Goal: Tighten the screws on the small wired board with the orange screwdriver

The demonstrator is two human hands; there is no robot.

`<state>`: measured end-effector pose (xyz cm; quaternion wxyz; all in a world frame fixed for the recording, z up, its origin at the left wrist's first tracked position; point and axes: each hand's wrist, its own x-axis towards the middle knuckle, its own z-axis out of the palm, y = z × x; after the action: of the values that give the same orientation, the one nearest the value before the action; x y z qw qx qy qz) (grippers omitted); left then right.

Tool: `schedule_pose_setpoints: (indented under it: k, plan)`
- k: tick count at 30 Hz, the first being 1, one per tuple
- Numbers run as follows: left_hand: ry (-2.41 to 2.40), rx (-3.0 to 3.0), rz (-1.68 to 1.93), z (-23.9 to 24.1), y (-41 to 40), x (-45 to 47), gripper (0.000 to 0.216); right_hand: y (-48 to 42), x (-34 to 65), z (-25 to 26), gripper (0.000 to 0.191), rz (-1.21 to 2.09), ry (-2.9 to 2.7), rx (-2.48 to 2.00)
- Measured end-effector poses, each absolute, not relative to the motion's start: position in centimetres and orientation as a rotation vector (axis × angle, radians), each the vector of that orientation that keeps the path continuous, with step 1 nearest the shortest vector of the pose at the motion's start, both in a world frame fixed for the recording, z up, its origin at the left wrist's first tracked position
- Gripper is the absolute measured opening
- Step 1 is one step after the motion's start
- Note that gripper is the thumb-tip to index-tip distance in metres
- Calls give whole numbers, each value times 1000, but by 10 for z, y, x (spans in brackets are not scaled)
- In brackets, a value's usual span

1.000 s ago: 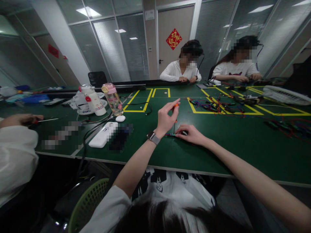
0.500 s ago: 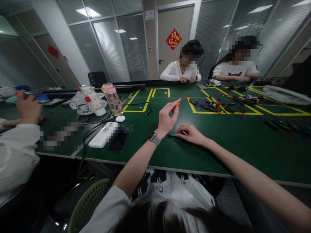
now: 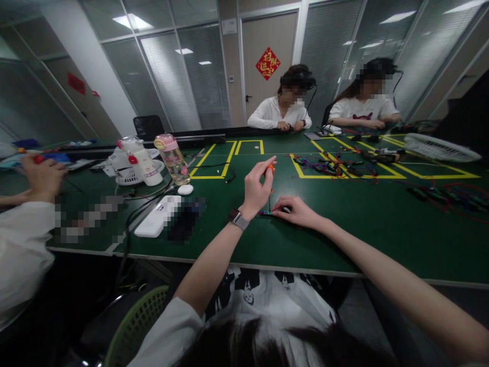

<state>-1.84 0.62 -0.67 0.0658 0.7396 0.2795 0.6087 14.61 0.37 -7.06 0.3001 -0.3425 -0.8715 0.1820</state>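
My left hand [image 3: 256, 189] is raised above the green table [image 3: 344, 229] and pinches the orange handle of a small screwdriver [image 3: 270, 176], held upright with its tip down. The tip rests on a small dark part with coloured wires [image 3: 267, 212] that lies on the table. My right hand [image 3: 296, 210] lies on the table just right of that part, fingers pressed on it to hold it still. A watch sits on my left wrist [image 3: 237, 218].
A white box [image 3: 157, 216] and dark object lie to the left, with a pink-capped bottle [image 3: 171, 159], a white bottle [image 3: 139, 160] and cables. Bundles of coloured wires [image 3: 332, 167] lie inside yellow tape marks. Two people sit across; another person's sleeve [image 3: 23, 244] is at left.
My left hand has lowered slightly with the screwdriver. The person at left has raised a hand holding a red-handled tool. The view has shifted a little.
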Motion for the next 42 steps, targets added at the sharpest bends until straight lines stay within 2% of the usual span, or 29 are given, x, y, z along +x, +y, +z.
schedule_pose_setpoints:
  k: [6,12,22,29,38,42]
  plan:
    - [995,2226,1983,-4,3,-18,14,4,146,-71,19,475,-2320,-909]
    - [875,2228,1856,-5,4,-21,31,4,147,-71,18,482,-2322,-920]
    - [968,2239,1933,-4,3,-19,15,0,146,-67,16,472,-2311,-920]
    - [864,2242,1751,-6,0,-21,35,0,144,-67,16,472,-2313,-943]
    - [997,2265,1883,-4,-4,-19,17,-3,142,-64,13,503,-2298,-963]
    - [939,2245,1814,-3,-5,-20,29,-2,143,-66,14,509,-2290,-958]
